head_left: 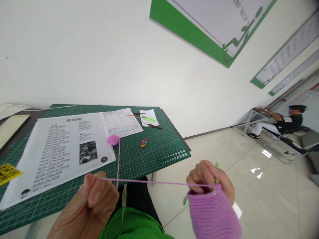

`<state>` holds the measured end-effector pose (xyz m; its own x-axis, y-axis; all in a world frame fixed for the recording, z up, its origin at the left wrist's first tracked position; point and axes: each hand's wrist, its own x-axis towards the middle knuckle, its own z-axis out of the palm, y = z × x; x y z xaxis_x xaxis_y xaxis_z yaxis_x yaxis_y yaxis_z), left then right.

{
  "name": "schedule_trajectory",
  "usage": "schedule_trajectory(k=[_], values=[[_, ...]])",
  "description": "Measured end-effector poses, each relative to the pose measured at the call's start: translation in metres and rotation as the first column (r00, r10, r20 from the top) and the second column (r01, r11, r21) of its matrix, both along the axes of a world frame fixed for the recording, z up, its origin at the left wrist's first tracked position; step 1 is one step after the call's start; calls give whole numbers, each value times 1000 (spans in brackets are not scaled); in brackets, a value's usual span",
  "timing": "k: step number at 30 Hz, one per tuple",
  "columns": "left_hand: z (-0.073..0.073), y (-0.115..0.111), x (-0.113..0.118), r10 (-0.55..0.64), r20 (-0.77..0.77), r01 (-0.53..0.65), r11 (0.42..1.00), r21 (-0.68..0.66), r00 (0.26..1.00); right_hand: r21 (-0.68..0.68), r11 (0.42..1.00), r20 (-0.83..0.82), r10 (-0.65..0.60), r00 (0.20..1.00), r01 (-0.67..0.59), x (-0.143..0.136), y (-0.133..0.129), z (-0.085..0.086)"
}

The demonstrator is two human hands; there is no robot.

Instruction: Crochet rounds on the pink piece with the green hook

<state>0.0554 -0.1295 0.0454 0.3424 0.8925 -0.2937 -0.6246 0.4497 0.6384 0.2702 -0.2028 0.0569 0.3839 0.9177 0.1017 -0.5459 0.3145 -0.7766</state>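
A strand of pink yarn (154, 182) stretches taut between my two hands. My left hand (96, 199), above the mat's front edge, pinches the strand between thumb and fingers. At the right, my right hand (209, 177) is closed around a green-handled tool (217, 165) and the top of a pink crocheted piece (213, 212), which hangs below it. Most of the tool is hidden by the fingers and the piece. The pink yarn ball (113, 140) lies on the printed sheet, its strand running down towards my left hand.
The green cutting mat (149, 159) bears a pattern sheet (62, 146), a form (122, 122), a small white paper (146, 114) with a bright green tool, a dark hook (155, 126) and small coloured clips (144, 143). A person (286, 122) sits at a far table.
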Motion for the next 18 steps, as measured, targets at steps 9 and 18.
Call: schedule_trajectory(k=[9,18], values=[[-33,25,4,222,-535,111,847,521,815,154,977,-116,-127,985,144,56,-23,14],[-63,43,-5,410,-780,380,704,600,473,-196,981,34,6,999,1,22,0,-16]])
